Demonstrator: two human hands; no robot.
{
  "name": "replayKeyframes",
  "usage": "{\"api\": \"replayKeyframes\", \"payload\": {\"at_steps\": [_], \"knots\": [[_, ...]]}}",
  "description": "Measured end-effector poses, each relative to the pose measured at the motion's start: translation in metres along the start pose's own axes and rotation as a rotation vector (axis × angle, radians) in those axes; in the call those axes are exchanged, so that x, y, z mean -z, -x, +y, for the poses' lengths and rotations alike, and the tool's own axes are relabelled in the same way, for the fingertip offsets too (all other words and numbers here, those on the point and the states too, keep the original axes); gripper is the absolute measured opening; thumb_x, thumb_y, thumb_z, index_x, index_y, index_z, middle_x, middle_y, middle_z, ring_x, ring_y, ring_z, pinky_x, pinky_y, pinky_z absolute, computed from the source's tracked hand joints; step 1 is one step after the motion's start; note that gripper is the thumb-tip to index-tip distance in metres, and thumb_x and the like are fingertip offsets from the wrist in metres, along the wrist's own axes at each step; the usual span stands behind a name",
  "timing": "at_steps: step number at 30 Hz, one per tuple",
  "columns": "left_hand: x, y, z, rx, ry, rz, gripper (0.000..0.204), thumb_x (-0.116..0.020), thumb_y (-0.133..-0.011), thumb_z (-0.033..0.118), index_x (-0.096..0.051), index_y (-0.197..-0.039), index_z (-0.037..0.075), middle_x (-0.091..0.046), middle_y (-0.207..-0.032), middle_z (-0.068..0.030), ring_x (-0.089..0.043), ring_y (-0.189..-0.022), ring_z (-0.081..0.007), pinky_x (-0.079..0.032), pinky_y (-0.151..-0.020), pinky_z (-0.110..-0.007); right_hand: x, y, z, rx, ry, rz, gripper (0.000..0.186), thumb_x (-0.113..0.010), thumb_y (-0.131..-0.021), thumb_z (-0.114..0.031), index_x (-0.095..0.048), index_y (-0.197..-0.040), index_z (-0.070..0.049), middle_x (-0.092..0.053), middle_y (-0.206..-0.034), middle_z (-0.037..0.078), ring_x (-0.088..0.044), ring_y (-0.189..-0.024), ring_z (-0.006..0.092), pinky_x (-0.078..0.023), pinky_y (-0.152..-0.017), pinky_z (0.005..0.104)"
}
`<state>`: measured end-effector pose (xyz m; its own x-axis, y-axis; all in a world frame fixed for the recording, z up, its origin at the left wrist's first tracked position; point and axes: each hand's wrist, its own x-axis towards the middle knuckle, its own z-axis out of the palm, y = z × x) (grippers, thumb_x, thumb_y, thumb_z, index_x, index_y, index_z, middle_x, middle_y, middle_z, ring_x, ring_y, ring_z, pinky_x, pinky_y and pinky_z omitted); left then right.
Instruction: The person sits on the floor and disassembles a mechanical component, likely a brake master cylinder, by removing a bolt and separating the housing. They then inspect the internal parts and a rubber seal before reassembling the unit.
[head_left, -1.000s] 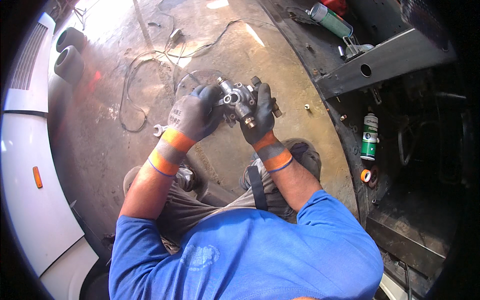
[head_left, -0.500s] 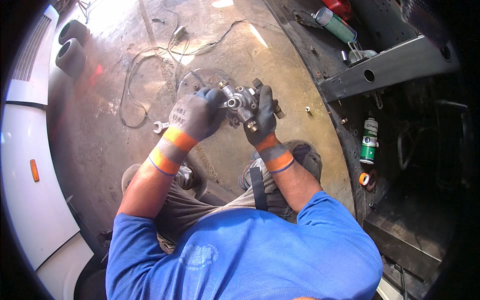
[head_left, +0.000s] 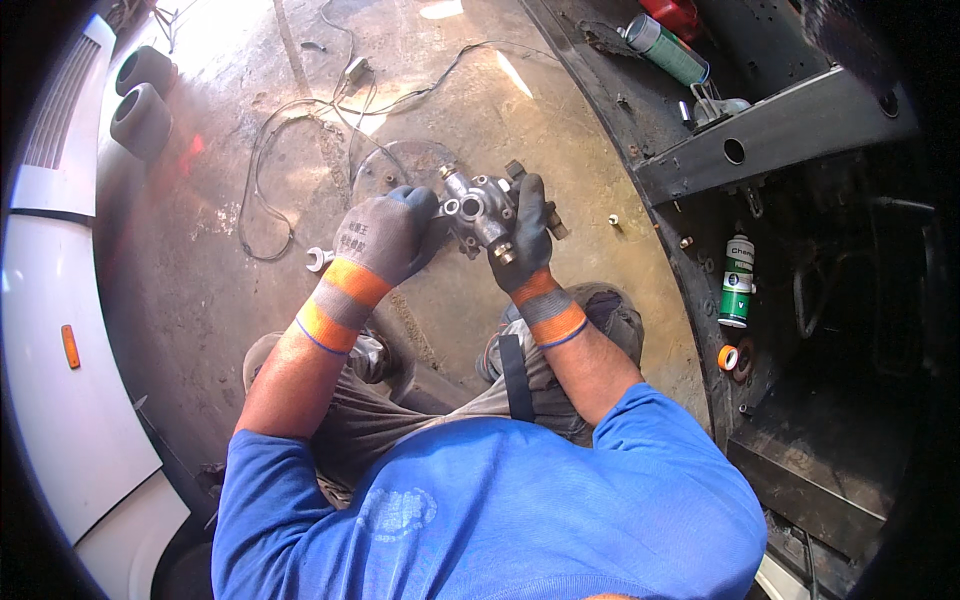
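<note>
Metal housing (head_left: 490, 228) held above the floor (head_left: 615, 275), right hand's (head_left: 530, 235) grip clamped on it.
Left hand's (head_left: 388, 232) grip is closed on a ring-ended tool (head_left: 443, 207), hiding its handle; a wrench head (head_left: 317, 261) shows by the cuff (head_left: 344, 303), a cable (head_left: 338, 103) loops beyond, a green-white can (head_left: 738, 280) sits rightward.

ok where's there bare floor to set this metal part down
Left: floor between the cable and the white panel looks bare. Right: floor between the metal part and dark frame has one small fitting. Beyond that edge is crowded: spray can, orange tape roll.
</note>
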<state>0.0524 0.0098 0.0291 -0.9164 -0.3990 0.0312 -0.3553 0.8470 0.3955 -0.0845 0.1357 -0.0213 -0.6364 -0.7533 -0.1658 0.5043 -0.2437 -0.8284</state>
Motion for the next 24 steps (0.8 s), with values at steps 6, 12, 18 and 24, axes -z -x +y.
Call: {"api": "replayKeyframes", "payload": {"at_steps": [6,12,18,24], "knots": [[-0.004,0.001,0.008,-0.122,0.251,0.257,0.022,-0.063,-0.085,0.018,-0.059,-0.105,0.010,-0.063,-0.089,-0.0174,-0.063,-0.080,-0.0415,-0.049,-0.066,-0.050,0.008,-0.003,0.000,0.033,0.035,-0.057,0.065,-0.038,-0.102,-0.053,-0.035,-0.144,-0.004,-0.054,-0.129,0.011,-0.056,-0.116,0.0192,-0.047,-0.101,0.0335],[-0.004,0.002,0.001,-0.034,0.045,0.037,0.025,-0.064,-0.084,0.016,-0.060,-0.108,0.010,-0.063,-0.089,-0.0174,-0.063,-0.080,-0.0413,-0.049,-0.067,-0.050,0.000,0.006,-0.003,0.132,0.130,-0.072,0.062,-0.037,-0.102,-0.054,-0.041,-0.140,-0.004,-0.057,-0.126,0.010,-0.058,-0.112,0.0188,-0.047,-0.099,0.0328],[-0.002,0.006,0.010,-0.083,0.197,0.203,0.020,-0.064,-0.085,0.019,-0.061,-0.103,0.010,-0.062,-0.086,-0.0175,-0.063,-0.079,-0.0412,-0.049,-0.064,-0.049,-0.011,0.004,-0.015,-0.054,-0.075,-0.019,0.061,-0.035,-0.103,-0.054,-0.046,-0.136,-0.004,-0.058,-0.125,0.009,-0.058,-0.112,0.0187,-0.047,-0.099,0.0327],[-0.002,0.004,0.004,-0.023,0.048,0.026,0.020,-0.063,-0.085,0.019,-0.060,-0.102,0.010,-0.063,-0.088,-0.0177,-0.063,-0.079,-0.0416,-0.050,-0.065,-0.049,-0.002,0.000,-0.008,0.028,0.051,-0.026,0.060,-0.035,-0.103,-0.053,-0.047,-0.136,-0.004,-0.058,-0.124,0.009,-0.059,-0.111,0.0184,-0.049,-0.096,0.0331]]}}
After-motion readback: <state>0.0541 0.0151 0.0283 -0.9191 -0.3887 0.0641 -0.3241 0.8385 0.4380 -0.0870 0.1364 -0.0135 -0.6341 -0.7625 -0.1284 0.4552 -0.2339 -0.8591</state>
